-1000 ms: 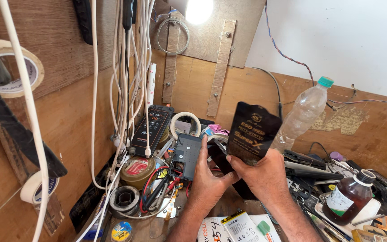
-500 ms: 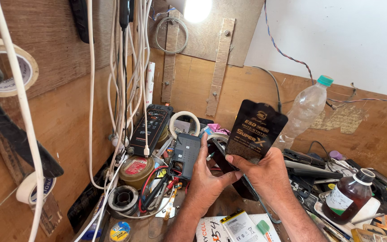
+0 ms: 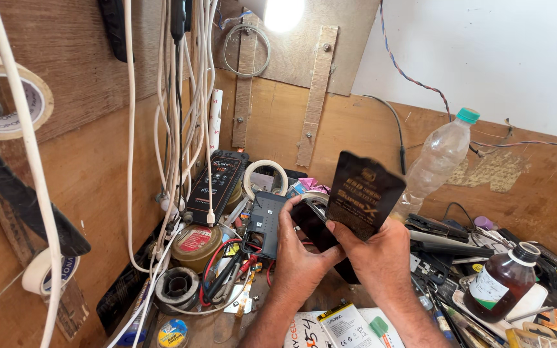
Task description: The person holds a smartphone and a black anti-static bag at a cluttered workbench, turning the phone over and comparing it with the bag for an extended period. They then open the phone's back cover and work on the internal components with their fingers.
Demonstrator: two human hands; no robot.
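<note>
My right hand (image 3: 374, 252) holds a flat black packet (image 3: 361, 195) with gold print, tilted upright above the cluttered bench. My left hand (image 3: 299, 256) grips a dark phone-like slab (image 3: 311, 222) that sits just under and left of the packet, thumb along its top edge. Both hands meet over the middle of the bench. How much of the slab lies behind the packet I cannot tell.
White cables (image 3: 175, 116) hang at left beside tape rolls (image 3: 8, 103). A clear plastic bottle (image 3: 436, 161) with a green cap leans on the back wall. A brown glass bottle (image 3: 501, 280), a multimeter (image 3: 267, 222), a solder tin (image 3: 195, 241) and white batteries (image 3: 346, 325) crowd the bench.
The black packet has tipped slightly to the right and dropped a little in my right hand. My left hand keeps hold of the dark slab.
</note>
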